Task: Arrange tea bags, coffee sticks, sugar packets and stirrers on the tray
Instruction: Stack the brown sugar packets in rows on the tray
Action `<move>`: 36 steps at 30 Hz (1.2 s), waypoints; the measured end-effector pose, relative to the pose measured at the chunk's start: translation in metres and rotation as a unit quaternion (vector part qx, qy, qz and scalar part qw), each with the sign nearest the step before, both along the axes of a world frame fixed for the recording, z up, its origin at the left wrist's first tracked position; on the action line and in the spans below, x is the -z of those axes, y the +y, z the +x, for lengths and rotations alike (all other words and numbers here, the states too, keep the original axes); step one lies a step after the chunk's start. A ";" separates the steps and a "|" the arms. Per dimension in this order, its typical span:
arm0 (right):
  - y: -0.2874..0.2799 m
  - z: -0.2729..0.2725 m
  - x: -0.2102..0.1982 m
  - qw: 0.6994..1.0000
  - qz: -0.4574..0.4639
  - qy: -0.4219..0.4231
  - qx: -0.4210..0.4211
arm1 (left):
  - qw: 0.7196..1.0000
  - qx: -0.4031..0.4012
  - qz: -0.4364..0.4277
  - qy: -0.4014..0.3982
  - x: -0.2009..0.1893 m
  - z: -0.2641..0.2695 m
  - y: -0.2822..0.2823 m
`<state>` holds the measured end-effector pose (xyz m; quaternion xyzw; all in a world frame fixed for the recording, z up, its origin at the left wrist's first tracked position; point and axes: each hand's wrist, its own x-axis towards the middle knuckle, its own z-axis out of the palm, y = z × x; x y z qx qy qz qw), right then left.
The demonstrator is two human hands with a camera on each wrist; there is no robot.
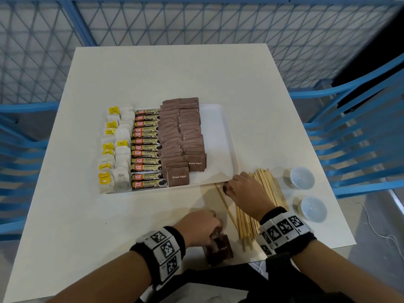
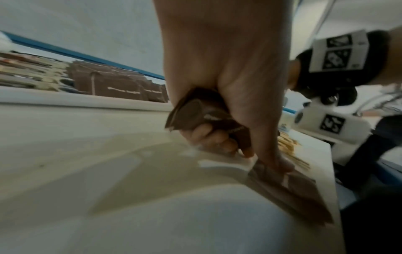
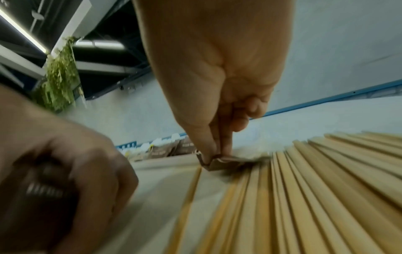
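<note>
Stirrers (image 1: 260, 206) fanned, long axes toward tray (image 1: 218, 138).

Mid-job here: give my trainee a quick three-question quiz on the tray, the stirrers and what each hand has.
1. True or false: the wooden stirrers are already on the tray.
2. What does the left hand grip?
3. The right hand pinches: A) a tea bag, B) a brown packet, C) a coffee stick.

Key: 1 false, they lie on the table beside it. 2 a bunch of brown sugar packets. 3 B.
</note>
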<state>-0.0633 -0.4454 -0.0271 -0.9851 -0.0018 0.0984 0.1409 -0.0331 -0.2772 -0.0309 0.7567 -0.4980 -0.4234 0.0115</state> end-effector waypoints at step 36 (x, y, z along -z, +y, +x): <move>0.048 -0.003 0.002 0.938 0.286 0.156 0.117 | 0.928 -0.351 -0.089 0.091 -0.003 0.042 0.062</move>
